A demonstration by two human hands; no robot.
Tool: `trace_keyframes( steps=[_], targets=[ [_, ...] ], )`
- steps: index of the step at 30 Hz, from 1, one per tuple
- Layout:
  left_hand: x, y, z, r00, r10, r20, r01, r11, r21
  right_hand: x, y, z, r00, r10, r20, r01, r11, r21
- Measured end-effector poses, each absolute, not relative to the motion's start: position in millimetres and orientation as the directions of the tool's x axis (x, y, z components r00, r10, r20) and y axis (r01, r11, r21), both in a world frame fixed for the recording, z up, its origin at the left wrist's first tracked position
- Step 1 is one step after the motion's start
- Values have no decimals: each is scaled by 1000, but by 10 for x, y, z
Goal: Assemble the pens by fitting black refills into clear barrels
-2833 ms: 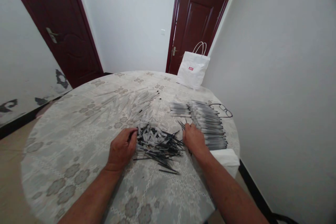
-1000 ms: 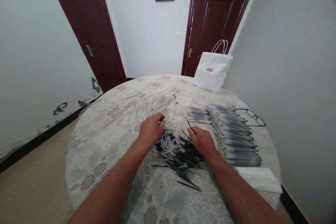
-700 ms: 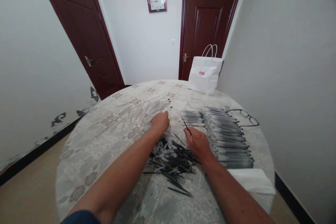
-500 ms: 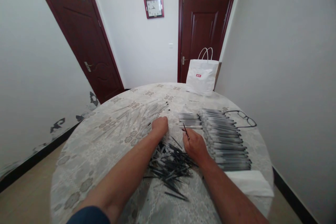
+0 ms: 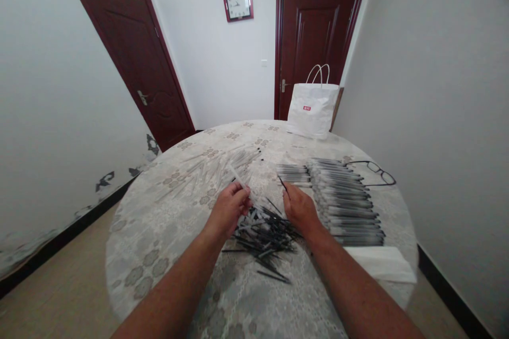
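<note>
My left hand [image 5: 230, 205] is closed on a whitish, see-through pen barrel [image 5: 238, 175], which slants up and to the left from the fingers. My right hand [image 5: 300, 207] pinches a thin dark pen refill [image 5: 282, 183], its tip pointing up and left. Between and below the hands lies a jumbled heap of black refills [image 5: 264, 235]. Loose clear barrels [image 5: 199, 167] spread over the tablecloth beyond my left hand. Right of my right hand, pens [image 5: 344, 204] lie side by side in a long row, with a shorter row of pens [image 5: 293, 174] next to it.
A round table [image 5: 159, 286] carries a patterned cloth. Black-framed glasses [image 5: 379, 174] lie past the long row, and a folded white sheet [image 5: 382, 264] is at its near end. At the back stands a white handled bag [image 5: 312, 111].
My left hand has come back towards me from the loose barrels and turned, now showing a clear barrel in its fingers. My right hand still holds the dark refill. The view has shifted slightly.
</note>
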State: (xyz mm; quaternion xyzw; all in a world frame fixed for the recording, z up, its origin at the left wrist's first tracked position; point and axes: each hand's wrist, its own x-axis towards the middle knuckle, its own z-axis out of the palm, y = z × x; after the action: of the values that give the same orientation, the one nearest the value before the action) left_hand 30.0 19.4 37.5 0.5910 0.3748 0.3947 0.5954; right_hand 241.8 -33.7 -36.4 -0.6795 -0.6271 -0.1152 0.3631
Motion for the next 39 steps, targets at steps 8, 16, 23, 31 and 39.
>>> trace_keyframes(
  steps=[8, 16, 23, 31, 39],
  targets=[
    [154, -671, 99, 770, 591, -239, -3, 378, 926, 2501, -403, -217, 266, 761, 593, 940, -68, -334],
    [142, -495, -60, 741, 637, -213, -96, 414, 905, 2464, -457, -134, 290, 744, 602, 914, -29, -404],
    [66, -369, -68, 727, 668, -155, -260, 478, 839, 2417, -474, -91, 226, 774, 591, 911, 46, -409],
    [-29, -102, 37, 476, 875, -90, -514, 359, 779, 2282, -521, -103, -45, 803, 594, 877, 317, -361],
    [-128, 25, 78, 276, 960, -50, -612, 215, 761, 2192, -533, -152, -183, 844, 504, 880, 369, -299]
  ],
)
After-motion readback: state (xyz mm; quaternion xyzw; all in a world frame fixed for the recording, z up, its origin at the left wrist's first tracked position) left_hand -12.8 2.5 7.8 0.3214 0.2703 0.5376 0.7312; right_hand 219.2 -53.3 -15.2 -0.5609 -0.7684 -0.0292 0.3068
